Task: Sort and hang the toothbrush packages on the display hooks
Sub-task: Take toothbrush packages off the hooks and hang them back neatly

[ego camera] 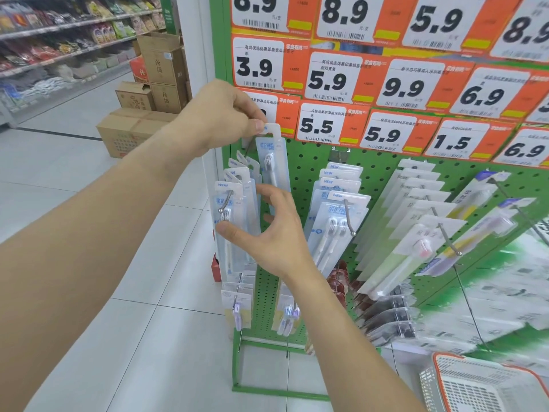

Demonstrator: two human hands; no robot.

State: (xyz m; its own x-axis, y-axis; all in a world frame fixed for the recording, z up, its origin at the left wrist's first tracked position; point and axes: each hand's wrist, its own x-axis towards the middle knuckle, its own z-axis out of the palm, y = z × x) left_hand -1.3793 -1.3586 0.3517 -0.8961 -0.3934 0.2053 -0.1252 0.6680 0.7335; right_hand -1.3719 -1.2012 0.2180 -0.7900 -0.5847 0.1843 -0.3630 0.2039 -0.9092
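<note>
Green pegboard, hooked toothbrush packages

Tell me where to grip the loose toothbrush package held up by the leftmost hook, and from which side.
Probably pinch the white hang tab at the top of the clear, blue-labelled toothbrush package, coming from the left, as the left hand does now. The tab is flat, stiff and clear of the packages already on the metal hook, and gripping there leaves the hang hole steerable. The right hand steadies the hanging row.
</note>
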